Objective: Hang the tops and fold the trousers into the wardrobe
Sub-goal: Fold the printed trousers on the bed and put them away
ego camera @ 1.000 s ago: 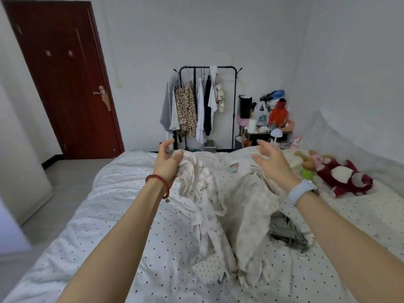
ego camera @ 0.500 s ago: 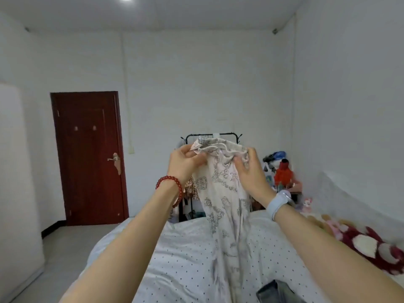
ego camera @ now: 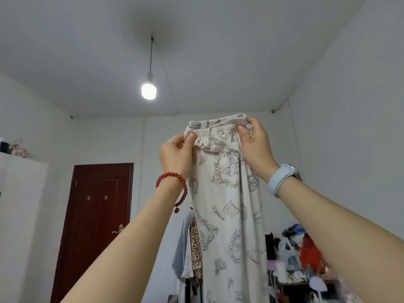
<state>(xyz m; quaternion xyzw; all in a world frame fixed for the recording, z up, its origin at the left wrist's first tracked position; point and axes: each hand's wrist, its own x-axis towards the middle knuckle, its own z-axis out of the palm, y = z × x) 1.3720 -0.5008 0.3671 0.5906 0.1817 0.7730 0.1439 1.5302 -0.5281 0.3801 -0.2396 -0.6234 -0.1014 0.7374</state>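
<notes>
Both hands pinching the waistband — left hand (ego camera: pixel 178 155) at the 9 o'clock end, thumb and fingers curled over the elastic edge; right hand (ego camera: pixel 255 145) at the 3 o'clock end, fingertips clamped on the gathered fabric. Trousers (ego camera: pixel 227 215) held up high, roughly frame centre, waistband approx level and stretched between the two grips, legs hanging straight down toward 6 o'clock and running out of frame at the bottom. Fabric cream w/ grey line-drawn print.

Red bead bracelet (ego camera: pixel 175 189) on left wrist, pale blue watch (ego camera: pixel 282 178) on right wrist.

Bkgd: lit ceiling bulb (ego camera: pixel 148 91) at 12 o'clock above the trousers, hanging on a cord. Dark red door (ego camera: pixel 96 228) at 8 o'clock, closed. White cabinet (ego camera: pixel 19 215) at far 9 o'clock edge, small items on top — too blurred to ID. Hanging clothes (ego camera: pixel 190 250) incl. a leopard-print piece just left of the trouser legs, partly hidden behind them. Cluttered shelf (ego camera: pixel 301 259) w/ bags and red/blue items at 4 o'clock, behind the right forearm.
</notes>
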